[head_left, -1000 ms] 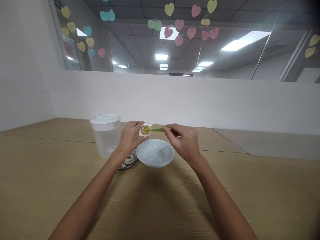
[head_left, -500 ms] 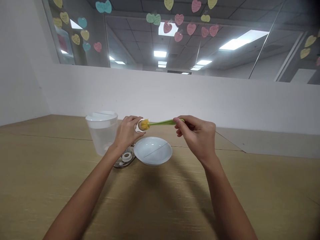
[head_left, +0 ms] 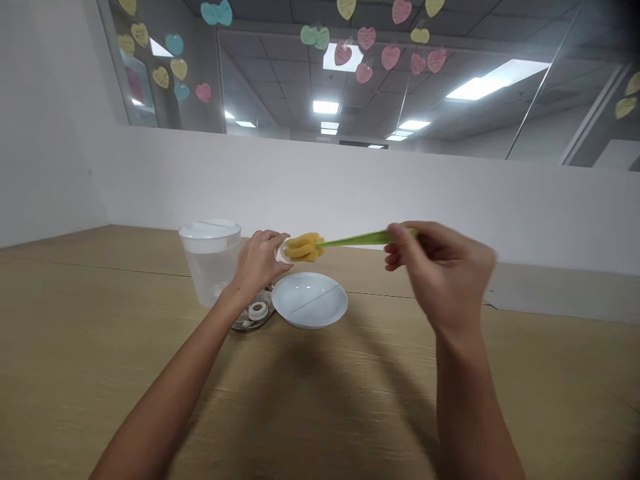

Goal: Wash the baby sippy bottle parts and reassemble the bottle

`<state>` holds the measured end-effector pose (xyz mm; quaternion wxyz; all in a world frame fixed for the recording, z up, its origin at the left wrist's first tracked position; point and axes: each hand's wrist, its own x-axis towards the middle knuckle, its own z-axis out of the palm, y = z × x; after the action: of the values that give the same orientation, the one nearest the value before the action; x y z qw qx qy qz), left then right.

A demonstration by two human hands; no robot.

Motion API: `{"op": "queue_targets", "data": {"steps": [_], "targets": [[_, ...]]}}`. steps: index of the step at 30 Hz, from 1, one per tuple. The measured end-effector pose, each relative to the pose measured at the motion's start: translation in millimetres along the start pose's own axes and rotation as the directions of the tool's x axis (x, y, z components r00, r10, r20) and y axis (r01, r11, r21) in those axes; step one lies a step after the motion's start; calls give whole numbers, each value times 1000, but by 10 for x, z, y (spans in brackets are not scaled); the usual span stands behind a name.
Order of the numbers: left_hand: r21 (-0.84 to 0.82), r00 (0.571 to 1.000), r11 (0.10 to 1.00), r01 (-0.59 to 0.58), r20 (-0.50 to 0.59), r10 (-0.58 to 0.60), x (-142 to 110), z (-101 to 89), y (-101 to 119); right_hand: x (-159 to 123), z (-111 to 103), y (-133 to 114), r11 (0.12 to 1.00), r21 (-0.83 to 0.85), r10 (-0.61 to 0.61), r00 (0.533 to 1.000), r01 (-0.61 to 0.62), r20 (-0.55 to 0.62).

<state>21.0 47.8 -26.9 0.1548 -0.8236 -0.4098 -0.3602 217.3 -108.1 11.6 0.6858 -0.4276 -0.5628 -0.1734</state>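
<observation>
My left hand [head_left: 259, 260] grips a small white bottle [head_left: 281, 252] lying sideways, its mouth facing right; most of its body is hidden behind the fingers. In my right hand [head_left: 443, 270], thumb and fingers pinch the green handle of a sponge bottle brush [head_left: 306, 247]. The brush's yellow sponge head shows at the bottle's mouth, largely outside it; whether its tip is still inside I cannot tell. Both hands are held above the table. Below the sponge stands a white bowl [head_left: 310, 313].
Left of the bowl, a metal tray [head_left: 267, 319] partly under my left arm carries a white ring [head_left: 258, 311] and small parts. Behind my left wrist stands a translucent bucket [head_left: 205, 273]. A white wall [head_left: 350, 187] and a window with heart-shaped notes rise behind the table [head_left: 310, 407].
My right hand has moved right, drawing the brush outward, and more yellow sponge shows outside the bottle. My left hand keeps its hold. The view has shifted slightly.
</observation>
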Motion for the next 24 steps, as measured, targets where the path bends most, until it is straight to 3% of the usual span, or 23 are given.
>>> {"op": "queue_targets", "data": {"steps": [2, 4, 6, 9, 14, 24], "targets": [[76, 999, 997, 26, 21, -27, -5, 20, -74, 42, -92, -21, 1000, 11, -9, 985, 11, -174], [121, 999, 992, 33, 8, -34, -9, 40, -136, 94, -194, -19, 999, -28, -47, 937, 39, -346], [141, 999, 990, -12, -31, 17, -13, 74, -160, 140, -275, 11, 995, -84, -84, 900, 53, -427], [145, 978, 970, -197, -45, 206, -30, 179, -111, 175, -314, 80, 994, -101, -67, 918, 29, -392], [131, 856, 846, -516, 80, 510, -87, 414, 41, 165, -244, 134, 995, -82, 35, 965, -58, -259], [294, 768, 711, -638, 182, 614, -170, 546, 100, 152, -241, 139, 992, -78, 86, 977, -103, -195]]}}
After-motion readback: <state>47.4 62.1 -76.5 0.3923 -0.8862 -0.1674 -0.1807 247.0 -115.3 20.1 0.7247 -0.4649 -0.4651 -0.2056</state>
